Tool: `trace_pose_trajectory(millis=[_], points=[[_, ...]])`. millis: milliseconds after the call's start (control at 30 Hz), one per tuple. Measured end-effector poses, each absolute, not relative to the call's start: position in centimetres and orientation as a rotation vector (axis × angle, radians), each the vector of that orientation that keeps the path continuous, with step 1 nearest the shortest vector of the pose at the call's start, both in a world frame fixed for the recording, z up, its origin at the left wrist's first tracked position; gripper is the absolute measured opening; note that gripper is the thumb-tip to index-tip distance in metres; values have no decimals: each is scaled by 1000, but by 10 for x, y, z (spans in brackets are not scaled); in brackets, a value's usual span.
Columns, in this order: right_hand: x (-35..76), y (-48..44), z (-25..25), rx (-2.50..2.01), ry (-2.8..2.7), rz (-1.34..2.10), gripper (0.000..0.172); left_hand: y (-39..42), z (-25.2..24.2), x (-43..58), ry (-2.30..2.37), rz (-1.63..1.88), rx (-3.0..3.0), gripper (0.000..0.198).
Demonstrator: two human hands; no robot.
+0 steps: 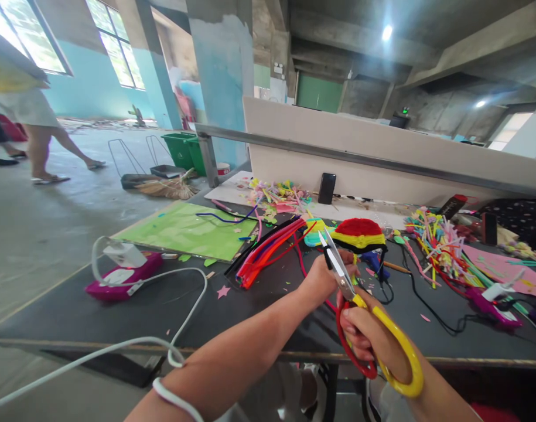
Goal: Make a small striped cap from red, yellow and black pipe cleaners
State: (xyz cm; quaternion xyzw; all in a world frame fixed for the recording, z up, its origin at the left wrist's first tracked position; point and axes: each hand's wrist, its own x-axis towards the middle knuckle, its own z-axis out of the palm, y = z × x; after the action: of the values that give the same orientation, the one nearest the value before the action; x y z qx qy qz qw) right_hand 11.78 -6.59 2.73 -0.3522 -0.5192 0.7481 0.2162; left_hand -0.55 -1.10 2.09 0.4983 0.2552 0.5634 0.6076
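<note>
My right hand (362,328) is closed round a pair of scissors (347,287) with one yellow and one red handle. Their blades point up and away, the tips slightly apart. Just behind the blades, my left hand (323,281) has its fingers bent together. Partly hidden by the scissors, those fingers are by a small yellow bit, and what they pinch I cannot make out. Beyond my hands lies a fuzzy piece in red, yellow and black (359,233), with a yellow and turquoise piece (314,232) beside it. A bundle of pipe cleaners (268,258), mostly red, lies left of my left hand.
A green sheet (193,231) lies at the table's left, near a magenta power strip (122,278). Its white cable (197,305) loops over my left forearm. A phone (327,189) stands at the back. Coloured scraps (434,240) pile up right. A person (26,94) is at far left.
</note>
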Motion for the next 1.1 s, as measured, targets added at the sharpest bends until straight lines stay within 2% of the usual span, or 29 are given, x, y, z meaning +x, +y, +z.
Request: trace_pose_trajectory(millis=[100,167,267,367,500,600,700,767,867,1000,1067,1100], points=[[111,-73,42,-1069,-1327,2091,31,-11,26,-6,588,1307,1081,33],[110,-86,55,-1139,-1404,1892,26,-10,29,-8,545,1316,1046,35],[123,-105,71,-1176,-1617,1742,34,-5,29,-13,495,1300,1001,36],[154,-107,81,-1185,-1634,1610,35,-1,28,-19,475,1291,960,35],[201,-75,78,-1297,-1430,1200,36,2,27,-23,441,1260,976,32],[220,-41,61,-1721,-1431,879,39,3,25,-25,467,1200,991,32],[220,-16,35,-2018,-1684,487,41,5,22,-25,497,1110,1021,31],[213,-7,18,-2017,-1909,410,43,6,19,-24,518,1055,1042,30],[201,-4,4,-1943,-2090,443,55,8,15,-25,549,1004,1069,30],[202,-1,7,-1869,-2110,431,27,11,10,-26,585,970,1104,33],[207,1,14,-1791,-1851,521,22,13,7,-27,601,953,1126,34],[209,2,17,-1690,-1695,673,23,13,6,-26,609,950,1135,35]])
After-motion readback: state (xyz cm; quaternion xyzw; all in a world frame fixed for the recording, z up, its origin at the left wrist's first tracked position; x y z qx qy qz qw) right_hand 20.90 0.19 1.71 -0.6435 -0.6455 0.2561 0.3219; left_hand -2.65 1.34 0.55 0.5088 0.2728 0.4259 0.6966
